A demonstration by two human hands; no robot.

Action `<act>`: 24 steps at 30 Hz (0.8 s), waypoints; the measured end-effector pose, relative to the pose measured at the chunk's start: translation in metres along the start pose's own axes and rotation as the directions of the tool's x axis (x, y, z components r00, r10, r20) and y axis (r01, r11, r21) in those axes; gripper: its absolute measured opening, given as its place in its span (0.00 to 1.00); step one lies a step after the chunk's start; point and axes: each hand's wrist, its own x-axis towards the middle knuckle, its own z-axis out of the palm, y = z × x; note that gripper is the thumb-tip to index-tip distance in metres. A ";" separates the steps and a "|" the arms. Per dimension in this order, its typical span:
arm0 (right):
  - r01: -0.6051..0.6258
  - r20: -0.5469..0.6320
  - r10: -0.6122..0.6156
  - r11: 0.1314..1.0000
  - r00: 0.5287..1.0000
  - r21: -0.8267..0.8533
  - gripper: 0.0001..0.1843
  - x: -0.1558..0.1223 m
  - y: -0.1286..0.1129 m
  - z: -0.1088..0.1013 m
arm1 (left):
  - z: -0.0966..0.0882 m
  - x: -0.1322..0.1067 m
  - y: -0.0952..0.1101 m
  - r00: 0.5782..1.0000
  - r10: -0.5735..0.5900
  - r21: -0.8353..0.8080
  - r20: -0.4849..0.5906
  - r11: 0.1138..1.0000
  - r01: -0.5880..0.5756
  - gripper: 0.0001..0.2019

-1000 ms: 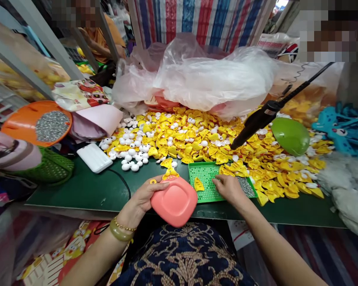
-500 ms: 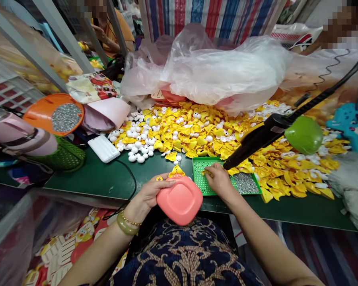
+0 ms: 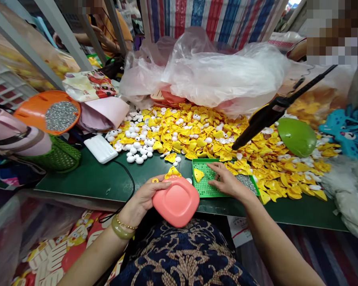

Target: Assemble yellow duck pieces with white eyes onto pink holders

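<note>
A coral-pink plastic shell (image 3: 176, 201), rounded-square with a raised panel, is gripped along its left side by my left hand (image 3: 150, 194). A yellow piece (image 3: 173, 172) sits at its top edge, and a small yellow ring (image 3: 155, 180) shows by my fingers. Over the green perforated tray (image 3: 216, 194) my right hand (image 3: 225, 178) has its thumb and fingers apart, with nothing between them. Left of those fingers a loose yellow piece (image 3: 199, 175) lies in the tray. Small metal screws (image 3: 247, 182) fill the tray's right end.
A black electric screwdriver (image 3: 259, 121) hangs above the pile of yellow parts (image 3: 193, 131). White eye pieces (image 3: 139, 149), a white power bank (image 3: 100, 149) and an orange bowl (image 3: 26, 115) of screws lie leftward. A green bowl-shaped piece (image 3: 296, 137) rests right. Clear plastic bags (image 3: 226, 75) cover the back.
My right hand has let go of the yellow piece, which now lies in the tray, and has opened and shifted slightly right. The screwdriver has swung up and away from it.
</note>
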 end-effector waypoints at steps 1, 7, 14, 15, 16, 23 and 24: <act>0.025 -0.012 -0.025 1.000 1.000 -0.009 0.32 -0.002 0.004 -0.002 | -0.001 -0.001 0.000 1.000 -0.008 -0.010 0.001 1.000 0.008 0.17; 0.216 0.001 -0.221 0.952 0.975 -0.217 0.28 0.012 -0.006 0.016 | -0.001 -0.002 -0.004 1.000 0.000 -0.032 0.016 0.999 0.001 0.17; -0.019 -0.041 0.001 0.902 0.999 -0.432 0.16 0.009 -0.013 0.016 | -0.002 -0.005 -0.006 0.999 0.012 -0.031 0.041 0.999 -0.011 0.18; -0.049 -0.073 0.019 0.898 0.997 -0.437 0.17 0.007 -0.012 0.015 | -0.002 -0.005 -0.006 0.999 0.013 -0.027 0.035 1.000 -0.012 0.18; -0.069 -0.108 0.025 0.900 0.994 -0.430 0.18 0.007 -0.011 0.015 | -0.001 -0.005 -0.006 0.999 0.012 -0.026 0.032 1.000 -0.011 0.17; -0.016 -0.215 -0.079 0.913 0.973 -0.407 0.18 0.033 -0.023 0.036 | 0.001 0.001 -0.006 0.996 0.011 -0.017 0.089 1.000 -0.010 0.19; 0.013 -0.185 -0.098 0.911 0.978 -0.412 0.18 0.034 -0.023 0.037 | 0.001 0.001 -0.006 0.996 0.015 -0.022 0.085 1.000 -0.013 0.19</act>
